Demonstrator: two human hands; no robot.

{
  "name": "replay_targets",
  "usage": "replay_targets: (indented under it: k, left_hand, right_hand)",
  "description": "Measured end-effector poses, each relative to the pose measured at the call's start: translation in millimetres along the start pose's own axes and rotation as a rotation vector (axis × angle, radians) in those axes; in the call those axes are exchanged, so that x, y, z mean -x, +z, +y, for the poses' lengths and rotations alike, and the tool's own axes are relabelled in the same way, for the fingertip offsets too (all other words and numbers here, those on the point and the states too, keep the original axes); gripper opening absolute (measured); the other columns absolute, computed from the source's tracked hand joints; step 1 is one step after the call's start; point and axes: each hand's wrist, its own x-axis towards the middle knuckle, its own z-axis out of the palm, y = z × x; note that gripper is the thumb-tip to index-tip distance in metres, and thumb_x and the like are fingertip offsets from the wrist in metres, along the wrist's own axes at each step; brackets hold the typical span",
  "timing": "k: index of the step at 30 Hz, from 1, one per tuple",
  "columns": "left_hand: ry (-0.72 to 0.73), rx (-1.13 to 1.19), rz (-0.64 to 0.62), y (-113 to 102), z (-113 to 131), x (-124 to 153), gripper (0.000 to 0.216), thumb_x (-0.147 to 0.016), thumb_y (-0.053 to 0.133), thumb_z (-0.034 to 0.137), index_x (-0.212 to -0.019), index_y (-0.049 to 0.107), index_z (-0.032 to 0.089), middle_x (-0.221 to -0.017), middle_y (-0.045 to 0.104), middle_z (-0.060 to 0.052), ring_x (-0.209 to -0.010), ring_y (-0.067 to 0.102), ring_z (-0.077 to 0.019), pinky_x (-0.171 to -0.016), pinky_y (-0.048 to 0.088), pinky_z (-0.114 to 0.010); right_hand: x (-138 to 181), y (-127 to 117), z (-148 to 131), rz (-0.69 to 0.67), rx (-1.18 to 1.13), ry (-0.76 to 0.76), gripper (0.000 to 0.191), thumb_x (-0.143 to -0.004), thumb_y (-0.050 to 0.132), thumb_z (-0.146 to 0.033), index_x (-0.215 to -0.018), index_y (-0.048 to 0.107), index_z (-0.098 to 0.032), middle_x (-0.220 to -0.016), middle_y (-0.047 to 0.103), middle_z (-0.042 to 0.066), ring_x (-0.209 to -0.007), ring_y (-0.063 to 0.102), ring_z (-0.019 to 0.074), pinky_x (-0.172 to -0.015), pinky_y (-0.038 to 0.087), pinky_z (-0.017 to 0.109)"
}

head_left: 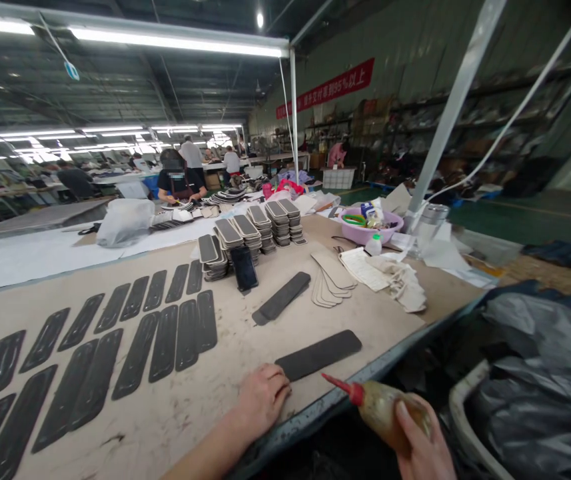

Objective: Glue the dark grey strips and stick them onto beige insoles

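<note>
My left hand (261, 398) rests on the table near its front edge, fingers curled, touching the left end of a dark flat insole-shaped piece (319, 355). My right hand (422, 447) is wrapped around a yellowish glue bottle (382, 408) with a red nozzle that points toward that piece, held just off the table edge. Several more dark pieces (115, 347) lie in rows to the left, glossy on top. Another dark piece (281, 297) lies farther back at centre.
Stacks of pieces (252, 233) stand mid-table behind a dark phone (244, 268). Beige cut-outs (332, 277), papers and cloth (400, 280), a pink basin (369, 227) sit right. A person (179, 179) works at the far end. Black bags (540, 373) lie right of the table.
</note>
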Motion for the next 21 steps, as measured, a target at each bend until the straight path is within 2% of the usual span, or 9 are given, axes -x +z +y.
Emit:
replay_targets:
  k: [2,5,10,15,21]
  left_hand:
    - [0.024,-0.007,0.048,8,-3,8,0.022,-0.091,0.046,0.021,-0.096,0.068,0.020,-0.098,0.064,-0.007,-0.093,0.058,-0.0194,-0.085,0.050,-0.035]
    - [0.095,-0.025,0.145,9,-9,17,0.024,-0.092,0.044,0.020,-0.100,0.066,0.018,-0.100,0.062,-0.009,-0.094,0.057,-0.0199,-0.084,0.051,-0.038]
    - [0.157,-0.077,0.145,7,-15,22,0.026,-0.091,0.044,0.016,-0.109,0.063,0.016,-0.104,0.062,-0.010,-0.094,0.057,-0.0201,-0.085,0.052,-0.039]
    - [0.146,-0.066,0.181,16,-19,17,0.024,-0.091,0.045,0.016,-0.107,0.064,0.015,-0.103,0.064,-0.010,-0.096,0.056,-0.0203,-0.086,0.052,-0.039]
    - [0.148,-0.013,0.169,20,-22,16,0.023,-0.092,0.045,0.017,-0.104,0.064,0.016,-0.099,0.064,-0.009,-0.091,0.057,-0.0199,-0.083,0.052,-0.039]
  right_hand:
    - [7,12,-5,-0.025,0.075,-0.063,0.049,-0.062,0.076,-0.047,-0.100,0.054,-0.025,-0.084,0.062,0.000,-0.073,0.059,0.0179,-0.063,0.052,0.028]
    - [12,24,-7,-0.081,0.290,-0.240,0.042,-0.070,0.071,-0.049,-0.096,0.052,-0.022,-0.079,0.059,-0.001,-0.070,0.055,0.0151,-0.064,0.048,0.026]
    - [10,39,2,-0.170,0.583,-0.570,0.028,-0.080,0.063,-0.043,-0.095,0.052,-0.021,-0.078,0.056,0.000,-0.065,0.053,0.0140,-0.059,0.045,0.025]
    - [4,59,8,-0.243,0.656,-0.823,0.018,-0.084,0.060,-0.034,-0.094,0.051,-0.021,-0.081,0.055,0.001,-0.069,0.054,0.0147,-0.062,0.046,0.026]
    - [1,82,10,-0.347,0.638,-0.945,0.013,-0.086,0.058,-0.026,-0.094,0.048,-0.021,-0.082,0.053,0.002,-0.074,0.054,0.0156,-0.067,0.047,0.028]
